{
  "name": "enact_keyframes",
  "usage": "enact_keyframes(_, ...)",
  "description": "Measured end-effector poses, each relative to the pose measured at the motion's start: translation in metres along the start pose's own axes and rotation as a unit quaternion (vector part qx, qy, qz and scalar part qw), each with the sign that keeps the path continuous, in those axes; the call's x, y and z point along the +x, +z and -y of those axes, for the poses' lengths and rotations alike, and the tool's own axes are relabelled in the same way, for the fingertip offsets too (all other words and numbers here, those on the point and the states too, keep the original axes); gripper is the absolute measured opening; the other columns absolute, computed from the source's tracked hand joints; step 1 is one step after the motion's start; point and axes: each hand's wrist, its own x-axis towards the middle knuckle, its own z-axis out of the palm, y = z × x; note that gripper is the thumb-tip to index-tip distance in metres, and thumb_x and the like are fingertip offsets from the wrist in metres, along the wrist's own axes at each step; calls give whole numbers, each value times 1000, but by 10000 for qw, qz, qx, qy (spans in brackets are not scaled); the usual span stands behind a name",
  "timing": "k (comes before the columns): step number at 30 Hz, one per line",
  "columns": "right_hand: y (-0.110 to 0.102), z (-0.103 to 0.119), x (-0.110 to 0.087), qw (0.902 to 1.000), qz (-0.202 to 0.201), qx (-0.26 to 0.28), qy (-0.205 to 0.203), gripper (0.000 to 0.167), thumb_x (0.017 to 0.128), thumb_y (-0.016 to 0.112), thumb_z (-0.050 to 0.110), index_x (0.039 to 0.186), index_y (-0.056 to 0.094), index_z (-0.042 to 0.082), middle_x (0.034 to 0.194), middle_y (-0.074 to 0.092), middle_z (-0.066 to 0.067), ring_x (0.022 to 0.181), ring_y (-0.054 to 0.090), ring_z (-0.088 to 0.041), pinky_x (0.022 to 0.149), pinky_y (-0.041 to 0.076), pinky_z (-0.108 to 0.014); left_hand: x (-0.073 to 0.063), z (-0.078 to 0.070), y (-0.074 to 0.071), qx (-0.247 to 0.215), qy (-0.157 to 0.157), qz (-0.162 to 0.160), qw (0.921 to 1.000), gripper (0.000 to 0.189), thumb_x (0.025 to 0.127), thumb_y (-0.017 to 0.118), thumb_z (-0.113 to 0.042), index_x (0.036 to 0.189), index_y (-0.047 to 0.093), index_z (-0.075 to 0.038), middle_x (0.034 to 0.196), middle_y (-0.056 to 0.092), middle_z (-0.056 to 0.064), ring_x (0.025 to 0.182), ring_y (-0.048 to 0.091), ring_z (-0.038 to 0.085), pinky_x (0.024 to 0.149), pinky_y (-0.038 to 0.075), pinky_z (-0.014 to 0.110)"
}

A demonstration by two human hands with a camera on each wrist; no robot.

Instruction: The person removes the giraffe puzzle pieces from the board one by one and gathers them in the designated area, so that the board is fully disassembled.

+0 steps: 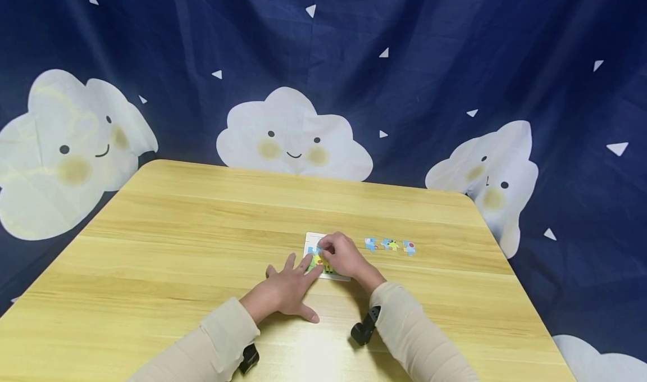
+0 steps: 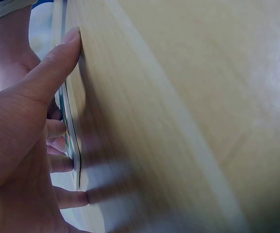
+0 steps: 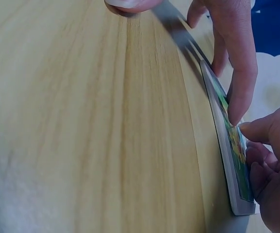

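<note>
A small jigsaw puzzle board [image 1: 312, 238] with a white border lies on the table, its picture partly filled with blue, yellow and green pieces. My left hand [image 1: 288, 291] is spread flat, fingertips resting on the board's near left part, thumb stretched out over the table. From the right, my right hand [image 1: 346, 256] reaches over the board, its thumb and curled fingers pinching a puzzle piece at the picture's upper part; the fingers mostly hide that piece. In the right wrist view, the right thumb [image 3: 263, 128] meets the picture's edge beside a left fingertip.
Right of the board lie three loose pieces in a row: a blue one [image 1: 371, 244], a blue-and-yellow one [image 1: 391, 245] and a blue one with red [image 1: 409, 248]. The wooden table [image 1: 202, 219] ends at a dark blue curtain [image 1: 404, 11] printed with clouds.
</note>
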Motion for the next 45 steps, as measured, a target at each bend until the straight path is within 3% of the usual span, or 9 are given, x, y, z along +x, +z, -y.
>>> enact_keyframes(18,1,0,0,9999,122,-6,-24,9,87,63,6,94,69,5,87,55,-3,81,51,-13,73,43,-29,-1,0,-1,-28,-11,43,10000,103,65,67,-71,149,28,-25,157,20,10,138,22,45,85,34,70)
enact_keyframes(45,3,-1,0,10000,35,-72,-49,7,88,62,7,94,66,5,85,53,-1,78,48,-12,71,42,-27,-1,-3,-4,-14,-116,86,9999,103,65,67,-71,148,29,-25,155,20,17,139,23,43,87,33,71)
